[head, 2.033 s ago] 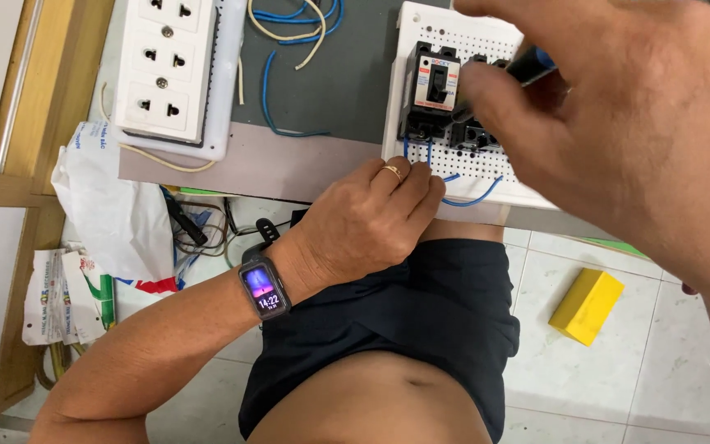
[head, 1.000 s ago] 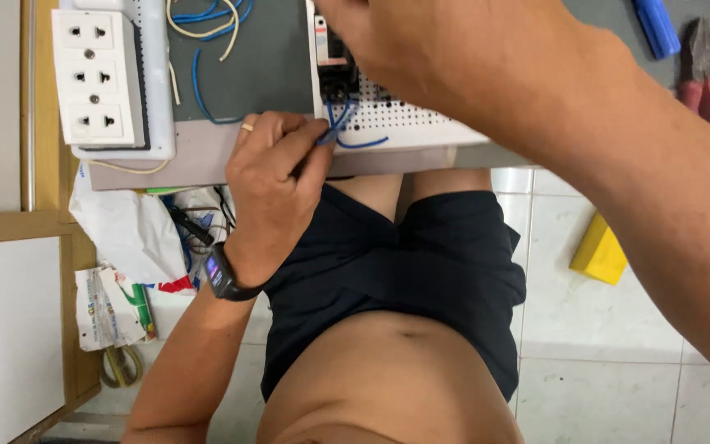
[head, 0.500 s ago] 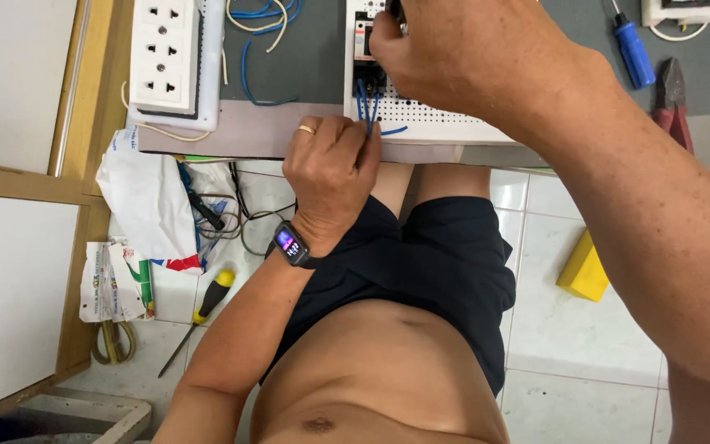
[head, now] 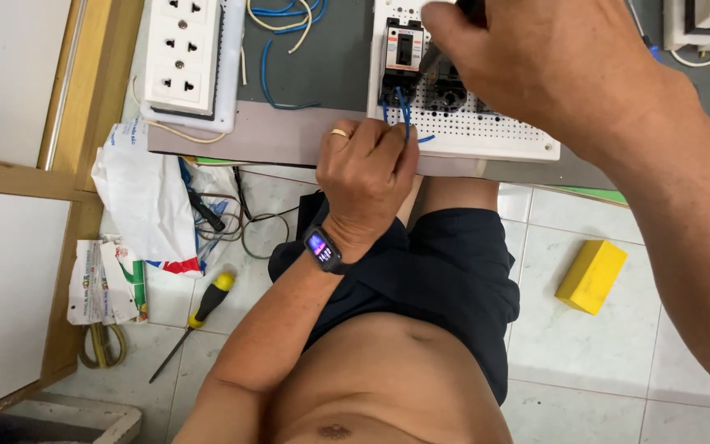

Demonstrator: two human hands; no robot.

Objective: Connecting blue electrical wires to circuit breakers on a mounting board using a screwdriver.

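Pinching blue wire (head: 402,111) – left hand (head: 367,177) closed on it | right hand (head: 552,66) gripped screwdriver (head: 435,57) at breaker (head: 403,51), 12 o'clock | wiring unfinished, loose wires remained on desk (head: 289,141)

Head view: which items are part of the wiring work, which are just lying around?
In use: left hand pinching blue wire; right hand at circuit breaker; perforated white board.

Idle: socket strip, yellow-handled screwdriver, yellow block, scissors, plastic bag.

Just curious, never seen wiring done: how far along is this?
Done: black circuit breaker sits on the white perforated board. In hand: left hand feeds thin blue wires into it; right hand holds a tool there. Left: loose blue and cream wires beside the white socket strip.
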